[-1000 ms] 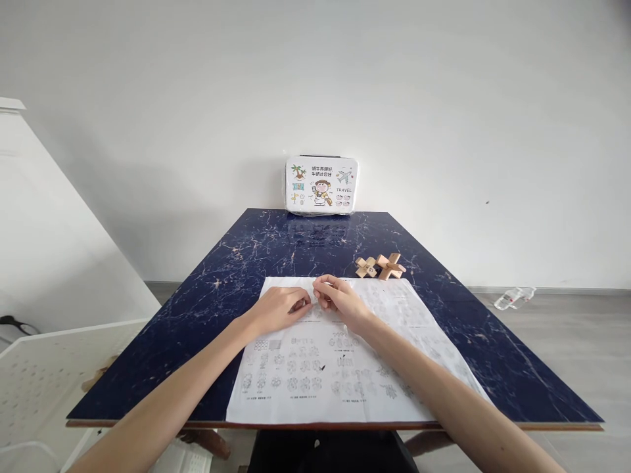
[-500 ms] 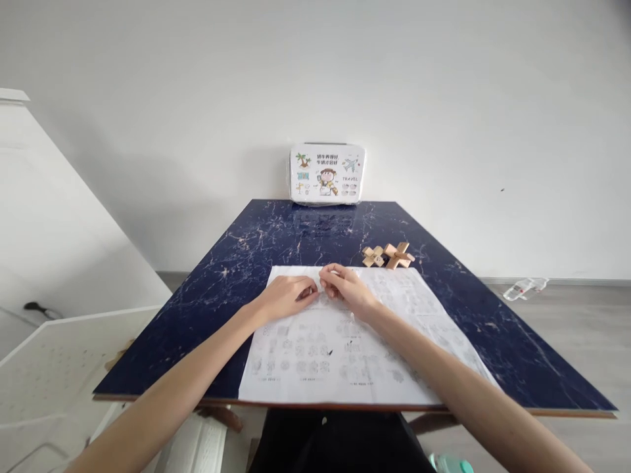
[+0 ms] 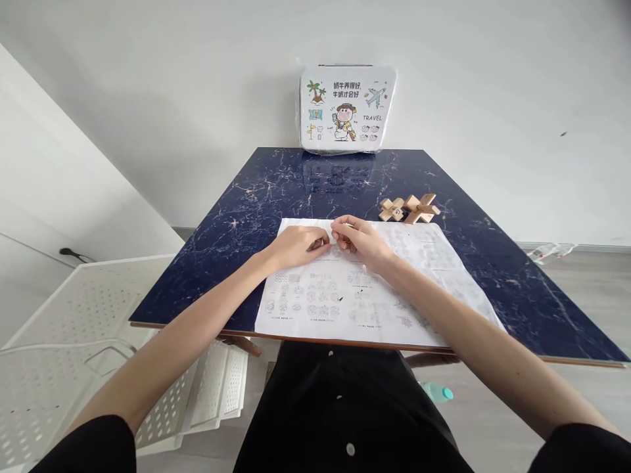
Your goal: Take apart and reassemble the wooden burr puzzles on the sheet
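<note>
A large printed paper sheet (image 3: 315,322) with rows of small diagrams lies on the dark blue marbled table (image 3: 236,197). My left hand (image 3: 300,245) rests on its far left part, fingers curled and thumb drawn in. Close beside it, my right hand (image 3: 362,240) also has bent fingers drawn together. The fingertips of the two hands face each other with a small gap. What either hand holds, if anything, is hidden. Beyond the sheet's far edge, near my right hand, stand two interlocked wooden puzzles, a smaller one (image 3: 392,209) and a bigger one (image 3: 420,208).
A white case (image 3: 348,108) with cartoon prints leans against the wall at the table's far edge. White perforated shelving (image 3: 123,295) stands left of the table. On the floor lie a bottle with a teal cap (image 3: 438,392) and a clear plastic item (image 3: 549,253).
The camera has tilted down, so the table and case appear higher and more of my black clothing shows. My hands keep nearly the same place on the sheet.
</note>
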The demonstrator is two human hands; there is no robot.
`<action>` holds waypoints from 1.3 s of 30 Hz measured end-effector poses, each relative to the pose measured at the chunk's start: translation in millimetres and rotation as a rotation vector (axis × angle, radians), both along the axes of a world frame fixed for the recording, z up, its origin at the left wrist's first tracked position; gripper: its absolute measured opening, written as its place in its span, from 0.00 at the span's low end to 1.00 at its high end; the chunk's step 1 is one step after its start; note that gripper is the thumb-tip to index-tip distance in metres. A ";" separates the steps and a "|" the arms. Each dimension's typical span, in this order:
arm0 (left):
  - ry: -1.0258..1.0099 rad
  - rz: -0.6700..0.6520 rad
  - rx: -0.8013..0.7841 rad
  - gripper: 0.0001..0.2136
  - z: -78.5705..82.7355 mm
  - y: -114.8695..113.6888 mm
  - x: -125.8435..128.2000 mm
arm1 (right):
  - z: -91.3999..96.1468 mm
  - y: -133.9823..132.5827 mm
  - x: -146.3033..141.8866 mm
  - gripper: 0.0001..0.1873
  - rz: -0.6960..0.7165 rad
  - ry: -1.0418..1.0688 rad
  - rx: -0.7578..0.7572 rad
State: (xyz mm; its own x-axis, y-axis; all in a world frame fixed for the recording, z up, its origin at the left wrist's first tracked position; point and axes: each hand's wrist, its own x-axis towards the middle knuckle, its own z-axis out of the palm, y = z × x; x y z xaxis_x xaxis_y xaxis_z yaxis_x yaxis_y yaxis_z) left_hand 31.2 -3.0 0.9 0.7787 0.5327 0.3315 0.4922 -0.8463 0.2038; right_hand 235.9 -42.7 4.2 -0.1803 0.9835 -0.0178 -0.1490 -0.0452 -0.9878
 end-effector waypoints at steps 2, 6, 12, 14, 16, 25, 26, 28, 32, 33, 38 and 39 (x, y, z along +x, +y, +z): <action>-0.003 -0.001 -0.002 0.13 0.0 -0.1 0.1 | -0.7 0.8 0.1 0.14 0.003 0.001 0.003; -0.007 -0.004 -0.016 0.13 1.3 -1.1 0.7 | -1.1 1.5 0.8 0.15 0.015 -0.008 0.009; -0.007 0.000 -0.029 0.13 3.3 -2.0 1.0 | 0.5 0.0 0.1 0.16 0.004 -0.005 0.001; -0.005 0.001 -0.030 0.13 3.9 -2.4 1.1 | 1.1 -0.5 -0.1 0.15 0.004 -0.002 -0.001; -0.001 0.007 -0.039 0.13 4.8 -3.2 1.4 | 1.8 -0.8 0.1 0.15 0.006 -0.001 -0.002; 0.005 0.025 -0.044 0.13 6.8 -4.9 2.8 | 1.4 -0.4 0.3 0.15 0.003 -0.001 -0.003; 0.006 0.026 -0.042 0.13 6.7 -4.6 2.7 | 1.5 -0.4 0.2 0.15 0.002 0.000 -0.003; 0.008 0.025 -0.041 0.13 6.4 -4.0 2.4 | 2.1 -0.8 0.1 0.16 0.001 0.000 -0.002; 0.005 0.018 -0.045 0.13 5.8 -3.5 2.0 | 3.9 -1.9 0.2 0.17 0.004 0.001 0.003; 0.003 0.018 -0.044 0.13 5.7 -3.4 1.9 | 4.2 -2.0 0.3 0.17 0.006 0.000 0.005; -0.001 0.013 -0.039 0.13 5.8 -3.2 1.5 | 4.5 -2.2 0.9 0.17 0.016 -0.011 0.022; -0.002 0.010 -0.038 0.13 6.0 -3.2 1.5 | 4.3 -2.2 1.0 0.16 0.018 -0.011 0.025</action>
